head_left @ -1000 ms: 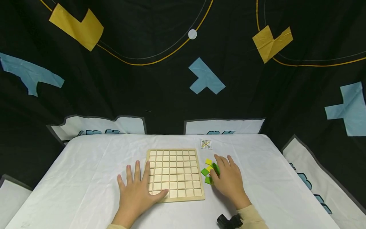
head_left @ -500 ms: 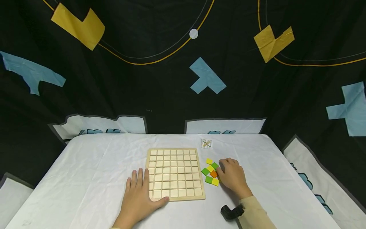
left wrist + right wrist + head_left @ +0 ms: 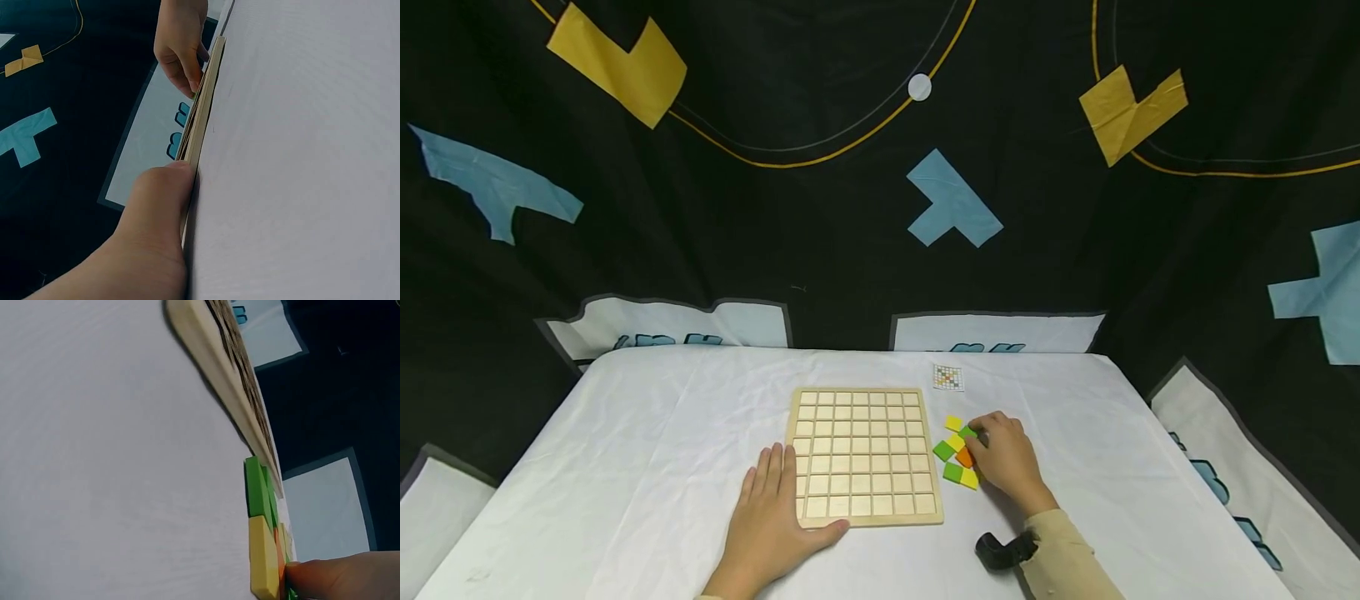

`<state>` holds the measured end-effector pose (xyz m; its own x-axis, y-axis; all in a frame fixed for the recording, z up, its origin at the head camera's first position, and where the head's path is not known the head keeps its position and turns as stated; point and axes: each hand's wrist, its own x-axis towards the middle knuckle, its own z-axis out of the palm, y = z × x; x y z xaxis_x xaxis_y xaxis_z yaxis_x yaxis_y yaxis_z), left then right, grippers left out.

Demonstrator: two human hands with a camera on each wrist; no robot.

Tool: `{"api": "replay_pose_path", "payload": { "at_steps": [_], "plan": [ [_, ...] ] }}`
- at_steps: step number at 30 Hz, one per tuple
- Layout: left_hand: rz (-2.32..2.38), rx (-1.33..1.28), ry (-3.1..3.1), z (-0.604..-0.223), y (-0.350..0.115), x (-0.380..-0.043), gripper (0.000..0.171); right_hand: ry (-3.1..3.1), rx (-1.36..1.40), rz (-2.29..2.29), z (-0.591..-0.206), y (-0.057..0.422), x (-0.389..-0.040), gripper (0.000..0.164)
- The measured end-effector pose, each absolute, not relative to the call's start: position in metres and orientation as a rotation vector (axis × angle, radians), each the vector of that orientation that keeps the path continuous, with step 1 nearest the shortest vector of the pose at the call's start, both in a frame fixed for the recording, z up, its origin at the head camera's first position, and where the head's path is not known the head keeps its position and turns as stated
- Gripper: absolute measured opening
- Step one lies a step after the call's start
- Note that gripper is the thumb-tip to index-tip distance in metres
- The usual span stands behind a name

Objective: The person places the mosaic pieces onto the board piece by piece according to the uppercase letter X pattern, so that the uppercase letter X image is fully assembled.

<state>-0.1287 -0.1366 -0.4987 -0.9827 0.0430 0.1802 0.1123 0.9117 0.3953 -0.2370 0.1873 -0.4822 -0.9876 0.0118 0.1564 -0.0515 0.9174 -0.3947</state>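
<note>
A wooden grid board [image 3: 865,454] lies mid-table, its cells bare. My left hand [image 3: 772,508] rests flat at its front left corner, thumb [image 3: 164,187] pressed along the board's edge [image 3: 201,112]. Right of the board lies a cluster of small square tiles: yellow [image 3: 953,422], green [image 3: 943,451], green [image 3: 952,472] and an orange tile [image 3: 964,457]. My right hand [image 3: 992,446] is curled over the cluster's right side, fingertips pinching the orange tile. In the right wrist view a fingertip [image 3: 331,578] touches the orange sliver beside a green tile [image 3: 256,484] and a yellow tile [image 3: 262,556].
A small pattern card [image 3: 948,377] lies beyond the tiles near the table's far edge. White cloth [image 3: 647,433] covers the table. Dark drapes with coloured shapes hang all round. A black strap [image 3: 1000,551] sits on my right wrist.
My right hand went from lying flat over the tiles to curled at their right side, uncovering an orange tile. My left hand slid back off the board to its front left corner.
</note>
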Motion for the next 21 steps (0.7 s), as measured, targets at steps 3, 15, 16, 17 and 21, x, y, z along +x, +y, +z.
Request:
{"api": "replay_pose_path", "payload": {
  "at_steps": [3, 15, 16, 17, 21],
  "plan": [
    [-0.62, -0.12, -2.907, -0.498, -0.136, -0.129, 0.133, -2.908, 0.025, 0.71, -0.481, 0.187, -0.238, 0.021],
    [-0.635, -0.107, -2.934, -0.498, -0.137, -0.129, 0.134, -2.818, 0.066, 0.901, -0.471, 0.176, -0.243, 0.017],
    [-0.634, -0.106, -2.936, -0.499, -0.137, -0.129, 0.135, -2.811, 0.088, 0.925, -0.47, 0.173, -0.244, 0.017],
    [-0.633, -0.105, -2.938, -0.499, -0.137, -0.129, 0.135, -2.808, 0.106, 0.948, -0.469, 0.17, -0.245, 0.016],
    [-0.633, -0.1, -2.934, -0.499, -0.138, -0.129, 0.135, -2.811, 0.169, 1.011, -0.463, 0.153, -0.25, 0.017]
  ]
}}
